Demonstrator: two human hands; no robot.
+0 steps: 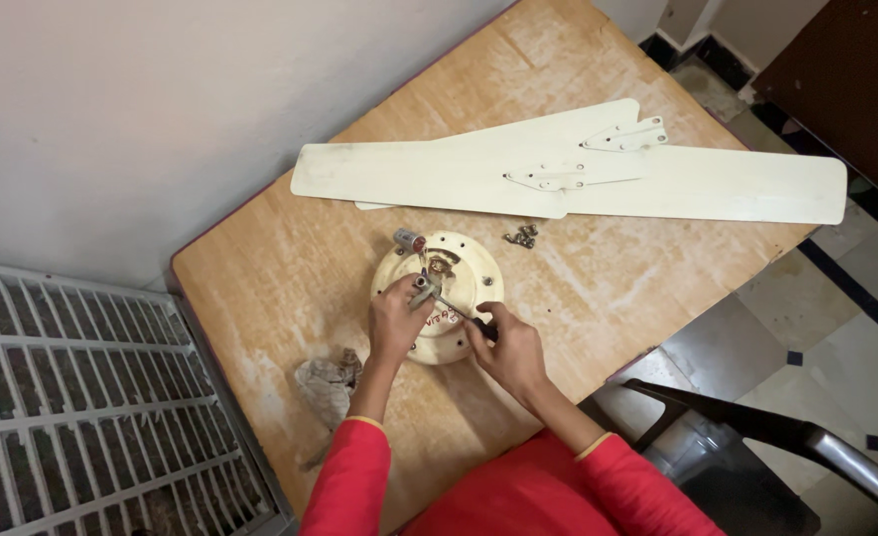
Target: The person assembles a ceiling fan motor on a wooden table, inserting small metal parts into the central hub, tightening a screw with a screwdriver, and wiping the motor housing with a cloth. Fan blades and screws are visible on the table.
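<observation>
Both hands work on a cream fan motor housing [446, 296] near the middle of the wooden surface [290, 268].

The left hand [396, 320] pinches a small metal part [422, 283] on top of the housing; the right hand [507, 347] is closed on a screwdriver [456, 307] angled toward it. Cream fan blades [568, 171] lie stacked along the far edge, loose screws [523, 236] just beside them. A crumpled rag [328, 382] rests by the left edge.

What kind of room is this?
Probably a room in a home, used for a repair. A worn wooden table stands by a plain wall, on a tiled floor, with a chair and detached fan blades.
</observation>
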